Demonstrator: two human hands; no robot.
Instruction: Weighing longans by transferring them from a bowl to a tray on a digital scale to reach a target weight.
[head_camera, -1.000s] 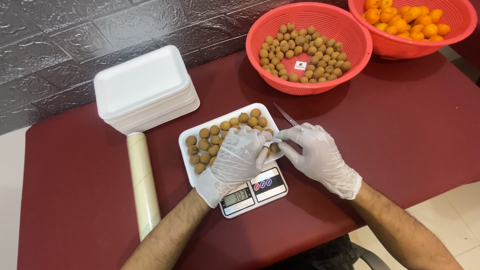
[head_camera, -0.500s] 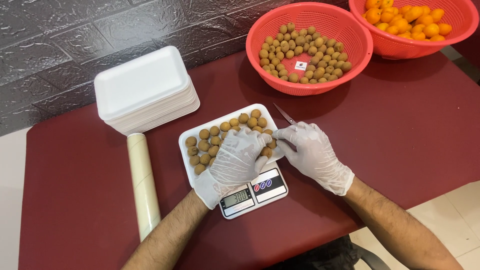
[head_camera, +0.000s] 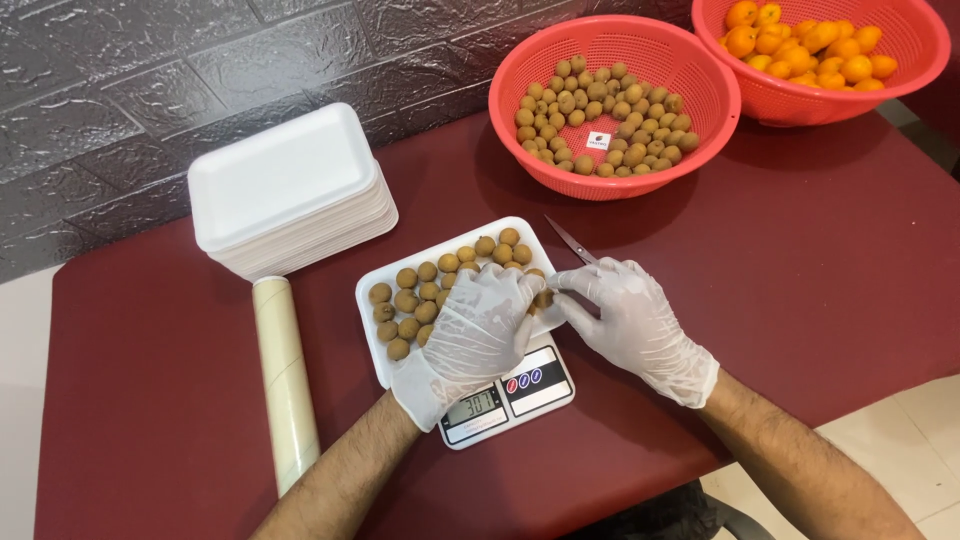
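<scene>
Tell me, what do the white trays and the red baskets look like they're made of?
The stack of white trays looks like foam: matte, thick soft-edged rims. The tray on the scale appears the same. Both red baskets look like glossy moulded plastic, their walls pierced with fine slots.

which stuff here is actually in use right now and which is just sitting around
In use: left hand on the small brown fruits in the white foam tray; kitchen scale beneath; right hand with scissors.

Sitting around: stack of foam trays, wrap roll, basket of brown fruit, basket of orange fruit.
</scene>
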